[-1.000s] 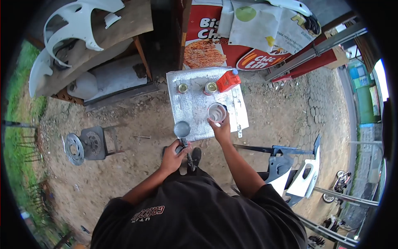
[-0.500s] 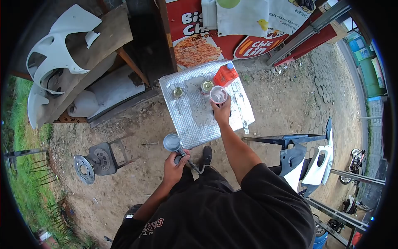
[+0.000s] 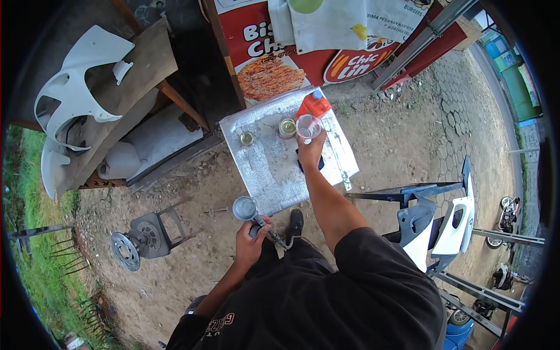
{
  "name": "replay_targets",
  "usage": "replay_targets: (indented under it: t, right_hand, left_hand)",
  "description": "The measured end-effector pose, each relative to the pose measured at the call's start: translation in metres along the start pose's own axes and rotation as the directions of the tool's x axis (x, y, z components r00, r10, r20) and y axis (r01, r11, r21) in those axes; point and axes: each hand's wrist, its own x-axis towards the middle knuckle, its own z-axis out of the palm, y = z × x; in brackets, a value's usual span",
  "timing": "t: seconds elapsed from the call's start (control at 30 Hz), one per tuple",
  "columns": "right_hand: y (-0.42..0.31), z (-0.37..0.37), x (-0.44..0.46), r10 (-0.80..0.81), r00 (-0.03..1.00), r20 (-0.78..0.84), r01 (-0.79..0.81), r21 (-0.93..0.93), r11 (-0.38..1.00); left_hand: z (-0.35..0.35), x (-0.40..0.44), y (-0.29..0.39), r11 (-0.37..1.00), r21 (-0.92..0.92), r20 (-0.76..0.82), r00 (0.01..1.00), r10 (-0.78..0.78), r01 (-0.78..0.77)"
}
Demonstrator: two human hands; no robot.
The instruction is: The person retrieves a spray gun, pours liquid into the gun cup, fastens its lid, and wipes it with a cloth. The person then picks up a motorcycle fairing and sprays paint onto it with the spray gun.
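Observation:
My left hand point(image 3: 249, 244) is closed around the handle of a spray gun point(image 3: 245, 207), whose round cup sits open at the top with grey-white inside. A hose runs from the gun down beside my leg. Over the small silver-covered table point(image 3: 269, 184), my right hand point(image 3: 311, 153) grips a clear plastic cup point(image 3: 308, 126) with a whitish film in it. Just behind that cup stands a red-orange container point(image 3: 315, 105) with a blue cap. To its left are an open tin point(image 3: 287, 128) and a smaller tin point(image 3: 247, 138). A dark cloth point(image 3: 301, 162) lies partly hidden under my right forearm.
White fairing panels point(image 3: 87, 52) rest on a wooden bench at the left. A stand with brake discs point(image 3: 126, 251) is on the dirt ground. More panels point(image 3: 455, 224) hang on a rack to the right. A flat metal strip point(image 3: 338, 149) lies along the table's right edge.
The plastic cup in my right hand has turned slightly, and its inside looks clearer. My left hand still holds the spray gun. The whole view has shifted a little.

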Motion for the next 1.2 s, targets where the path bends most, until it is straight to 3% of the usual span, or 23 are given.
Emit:
replay_targets:
  t: [0.1,0.2,0.4,0.5,0.6,0.67,0.7,0.73,0.77,0.83,0.9,1.0,1.13,1.2]
  right_hand:
    - [-0.001,0.004,-0.004,0.060,0.998,-0.001,-0.059,0.024,0.998]
    - [0.005,0.005,-0.005,0.019,0.999,-0.039,-0.019,0.009,1.000]
    - [0.012,-0.015,0.000,0.074,0.993,0.088,-0.073,-0.017,0.997]
    - [0.015,-0.019,0.002,0.043,0.998,0.038,-0.039,-0.102,0.994]
    - [0.016,-0.041,-0.011,0.137,0.989,0.061,-0.131,-0.101,0.986]
    - [-0.017,-0.069,-0.035,0.122,0.992,-0.023,-0.116,0.184,0.976]
    - [-0.053,-0.093,-0.056,0.028,1.000,0.003,-0.028,0.199,0.980]
    - [-0.059,-0.107,-0.075,-0.065,0.995,0.080,0.034,0.343,0.939]
    - [-0.070,-0.126,-0.096,-0.171,0.961,0.218,0.098,0.311,0.945]
    - [-0.115,-0.163,-0.125,-0.407,0.757,0.511,0.269,0.324,0.907]
    - [-0.163,-0.179,-0.145,-0.395,0.636,0.663,0.217,0.337,0.916]
    - [-0.181,-0.172,-0.156,-0.407,0.608,0.682,0.133,0.418,0.899]
    - [-0.187,-0.167,-0.146,-0.447,0.561,0.697,0.046,0.513,0.857]
    - [-0.196,-0.174,-0.148,-0.448,0.607,0.656,0.053,0.529,0.847]
  left_hand:
    - [0.001,0.000,-0.003,1.000,-0.023,0.006,1.000,-0.009,0.009]
    - [0.002,-0.001,0.000,1.000,-0.023,0.008,1.000,-0.012,0.012]
    - [0.001,0.001,0.003,0.999,0.022,0.008,1.000,0.025,-0.025]
    - [0.002,0.004,0.003,1.000,0.029,0.024,1.000,0.012,-0.012]
    - [0.002,0.000,0.005,0.999,0.037,0.019,0.999,-0.028,0.027]
    - [0.003,0.003,0.011,0.999,0.007,0.031,0.998,-0.051,0.051]
    - [0.007,0.003,0.013,0.998,-0.030,0.019,0.998,0.055,-0.054]
    - [0.007,0.004,0.014,0.998,-0.029,0.024,0.998,0.062,-0.061]
    - [0.008,0.005,0.016,0.997,-0.029,0.033,0.997,0.069,-0.068]
    - [0.009,0.005,0.021,0.998,-0.012,0.063,0.996,0.057,-0.056]
    - [0.011,0.004,0.032,0.999,0.024,0.107,0.994,0.024,-0.027]
    - [0.018,0.003,0.039,0.988,0.045,0.141,0.980,0.143,-0.151]
    - [0.026,-0.005,0.063,0.993,0.034,0.221,0.969,0.107,-0.117]
    - [0.027,-0.009,0.078,0.988,0.041,0.231,0.964,0.134,-0.147]
